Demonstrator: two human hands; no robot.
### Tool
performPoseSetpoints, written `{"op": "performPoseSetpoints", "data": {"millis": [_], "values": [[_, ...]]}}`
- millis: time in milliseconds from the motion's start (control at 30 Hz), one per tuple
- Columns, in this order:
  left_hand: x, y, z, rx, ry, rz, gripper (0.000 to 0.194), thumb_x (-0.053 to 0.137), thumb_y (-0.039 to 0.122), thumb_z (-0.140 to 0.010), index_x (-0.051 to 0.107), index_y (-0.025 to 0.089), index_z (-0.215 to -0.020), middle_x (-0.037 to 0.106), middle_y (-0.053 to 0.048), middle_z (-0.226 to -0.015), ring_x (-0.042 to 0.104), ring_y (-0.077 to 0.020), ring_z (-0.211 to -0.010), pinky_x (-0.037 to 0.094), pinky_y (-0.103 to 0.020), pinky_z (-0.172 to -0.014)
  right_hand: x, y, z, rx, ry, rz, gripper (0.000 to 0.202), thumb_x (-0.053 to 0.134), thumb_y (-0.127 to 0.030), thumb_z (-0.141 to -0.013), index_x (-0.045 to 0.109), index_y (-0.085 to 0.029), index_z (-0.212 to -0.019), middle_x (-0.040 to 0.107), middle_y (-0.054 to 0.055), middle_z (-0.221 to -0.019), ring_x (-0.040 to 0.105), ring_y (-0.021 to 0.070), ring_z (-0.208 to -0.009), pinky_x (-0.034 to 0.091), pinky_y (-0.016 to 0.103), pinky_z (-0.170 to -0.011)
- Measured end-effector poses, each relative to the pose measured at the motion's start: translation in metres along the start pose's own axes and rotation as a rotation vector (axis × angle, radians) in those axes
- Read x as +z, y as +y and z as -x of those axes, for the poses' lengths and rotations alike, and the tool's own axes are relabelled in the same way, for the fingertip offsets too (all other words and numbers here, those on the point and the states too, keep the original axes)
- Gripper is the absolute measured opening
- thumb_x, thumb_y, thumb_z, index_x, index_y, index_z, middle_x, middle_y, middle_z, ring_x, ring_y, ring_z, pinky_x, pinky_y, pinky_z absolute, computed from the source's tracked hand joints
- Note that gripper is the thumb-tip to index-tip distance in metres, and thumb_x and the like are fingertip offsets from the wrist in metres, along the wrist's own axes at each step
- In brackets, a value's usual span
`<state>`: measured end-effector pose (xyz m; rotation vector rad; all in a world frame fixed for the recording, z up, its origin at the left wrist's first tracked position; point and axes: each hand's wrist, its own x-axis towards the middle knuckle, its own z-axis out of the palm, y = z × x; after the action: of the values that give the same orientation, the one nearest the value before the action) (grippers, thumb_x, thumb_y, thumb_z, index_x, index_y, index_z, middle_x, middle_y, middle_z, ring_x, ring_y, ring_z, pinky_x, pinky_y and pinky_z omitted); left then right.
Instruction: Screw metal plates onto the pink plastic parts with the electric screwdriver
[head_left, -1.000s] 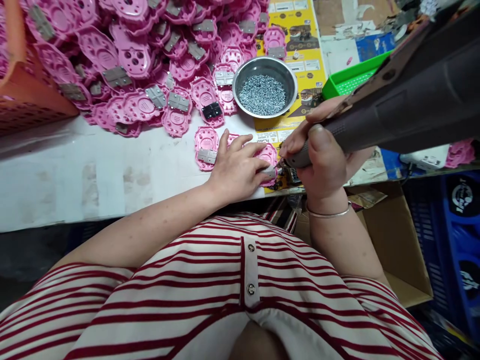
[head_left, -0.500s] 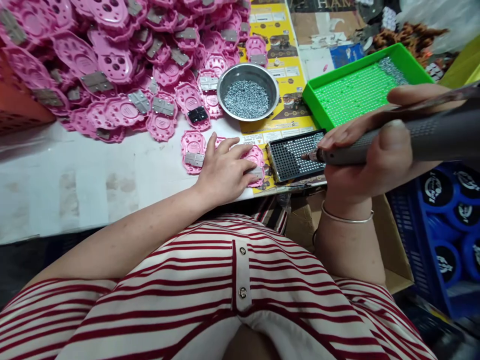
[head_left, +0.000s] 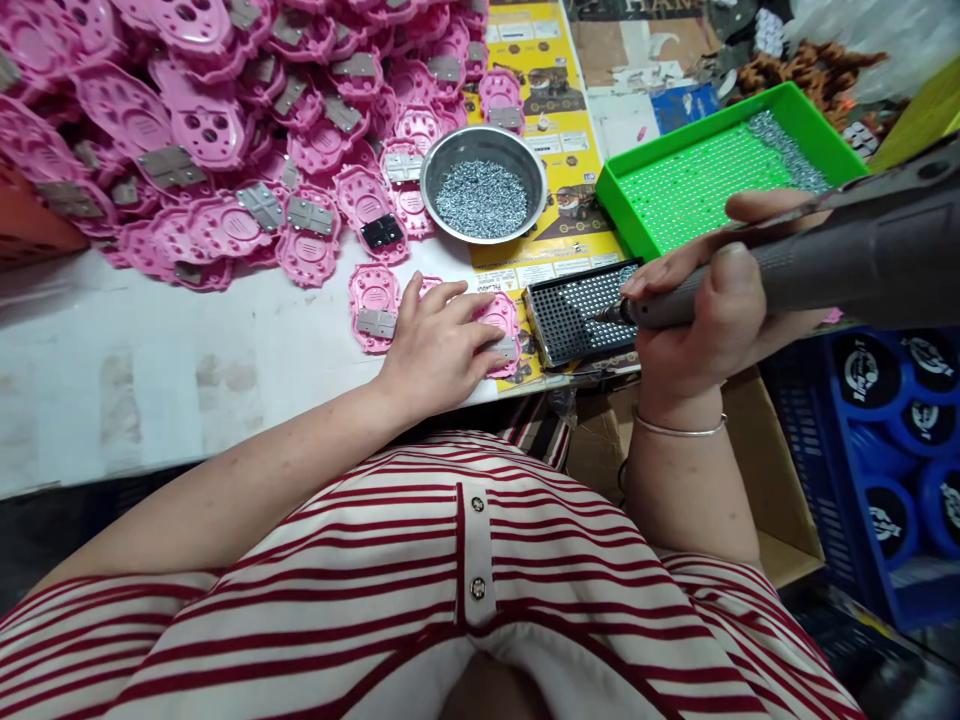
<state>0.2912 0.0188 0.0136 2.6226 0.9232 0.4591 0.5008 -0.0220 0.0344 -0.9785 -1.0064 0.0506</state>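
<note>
My right hand (head_left: 705, 310) is wrapped round a grey electric screwdriver (head_left: 840, 255). Its bit points down at a black perforated screw tray (head_left: 574, 310), where many holes hold small silvery screws. Whether the bit touches a screw I cannot make out. My left hand (head_left: 439, 345) lies with fingers spread over a row of pink plastic parts at the table's front. One pink part with a metal plate (head_left: 375, 300) shows left of the hand; another pink part (head_left: 499, 318) lies under its fingertips. The piece beneath the palm is mostly hidden.
A metal bowl of screws (head_left: 484, 185) stands behind my left hand. A green perforated tray (head_left: 697, 190) with loose screws lies at the right. Pink parts (head_left: 210, 130) are heaped at the back left. A blue crate (head_left: 832, 420) and a cardboard box (head_left: 772, 470) stand below the table edge.
The whole view has shifted slightly. My right hand and the screwdriver have moved a little, with the bit still over the black tray. My left hand stays on the pink parts.
</note>
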Motion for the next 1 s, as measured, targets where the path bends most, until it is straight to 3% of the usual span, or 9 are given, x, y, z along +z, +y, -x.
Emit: {"op": "performPoseSetpoints", "data": {"millis": [167,267,333,433,600,700,833,900,1000], "values": [[0.000,-0.004,0.005,0.033,0.069,0.008,0.032,0.074,0.048,-0.085,0.075,0.031,-0.112,0.062,-0.004,-0.142,0.048,-0.0343,-0.134,0.021,-0.064,-0.120,0.009,-0.022,0.000,0.000,0.025,-0.081,0.017,0.063,-0.039,-0.086,0.063,-0.030,-0.101,0.044,-0.005,-0.060,0.045,0.0096,-0.044,0.041,0.028,-0.046],[-0.001,-0.004,0.005,0.066,0.094,0.067,0.044,0.075,0.053,-0.083,0.070,0.036,-0.122,0.056,-0.002,-0.149,0.043,-0.0320,-0.139,0.022,-0.059,-0.120,0.018,-0.041,0.003,0.040,-0.003,-0.109,0.023,0.058,-0.051,-0.086,0.061,-0.034,-0.101,0.043,-0.005,-0.059,0.045,0.0112,-0.044,0.041,0.028,-0.043],[-0.003,-0.002,0.004,0.092,0.071,0.135,0.042,0.074,0.052,-0.084,0.070,0.037,-0.123,0.055,-0.001,-0.151,0.041,-0.0306,-0.140,0.026,-0.057,-0.119,0.022,-0.053,0.006,0.134,-0.124,-0.033,0.038,0.059,-0.064,-0.082,0.057,-0.036,-0.107,0.046,-0.004,-0.062,0.050,0.0146,-0.048,0.046,0.031,-0.044],[-0.006,0.000,0.004,0.122,0.047,0.233,0.021,0.071,0.044,-0.089,0.077,0.037,-0.108,0.059,0.001,-0.147,0.042,-0.0284,-0.139,0.028,-0.055,-0.118,0.026,-0.068,0.011,0.303,-0.348,0.064,0.058,0.066,-0.071,-0.072,0.052,-0.037,-0.117,0.057,-0.001,-0.075,0.065,0.0226,-0.067,0.056,0.041,-0.056],[-0.012,0.000,0.008,0.106,0.032,0.269,0.012,0.071,0.038,-0.088,0.079,0.031,-0.083,0.063,0.000,-0.140,0.045,-0.0285,-0.136,0.029,-0.056,-0.118,0.031,-0.077,0.022,0.345,-0.402,0.052,0.072,0.074,-0.069,-0.065,0.049,-0.040,-0.126,0.063,0.001,-0.092,0.069,0.0264,-0.088,0.061,0.045,-0.069],[-0.014,0.002,0.010,0.129,0.022,0.240,0.014,0.071,0.039,-0.087,0.077,0.028,-0.081,0.064,-0.001,-0.138,0.046,-0.0286,-0.135,0.028,-0.057,-0.119,0.032,-0.069,0.028,0.337,-0.401,0.019,0.071,0.073,-0.070,-0.067,0.049,-0.040,-0.126,0.063,0.001,-0.091,0.068,0.0232,-0.082,0.061,0.042,-0.067],[-0.012,0.004,0.010,0.188,0.025,0.132,0.020,0.070,0.045,-0.089,0.075,0.027,-0.084,0.064,-0.001,-0.138,0.046,-0.0306,-0.135,0.018,-0.061,-0.122,0.035,-0.053,0.031,0.172,-0.350,-0.226,0.045,0.059,-0.070,-0.080,0.053,-0.040,-0.113,0.061,-0.005,-0.074,0.056,0.0139,-0.051,0.053,0.033,-0.046],[-0.010,0.002,0.010,0.158,0.020,0.094,0.029,0.070,0.054,-0.087,0.075,0.026,-0.096,0.062,-0.004,-0.141,0.047,-0.0329,-0.135,0.016,-0.063,-0.122,0.037,-0.050,0.031,0.085,-0.333,-0.305,0.038,0.056,-0.067,-0.083,0.053,-0.041,-0.111,0.054,-0.008,-0.063,0.046,0.0114,-0.040,0.045,0.029,-0.038],[-0.005,-0.002,0.009,0.054,0.039,0.032,0.055,0.073,0.064,-0.079,0.070,0.026,-0.118,0.059,-0.008,-0.145,0.045,-0.0374,-0.136,0.017,-0.067,-0.120,0.038,-0.051,0.029,0.042,-0.302,-0.185,0.032,0.055,-0.062,-0.087,0.055,-0.039,-0.109,0.045,-0.007,-0.057,0.041,0.0110,-0.039,0.043,0.027,-0.038]]}}
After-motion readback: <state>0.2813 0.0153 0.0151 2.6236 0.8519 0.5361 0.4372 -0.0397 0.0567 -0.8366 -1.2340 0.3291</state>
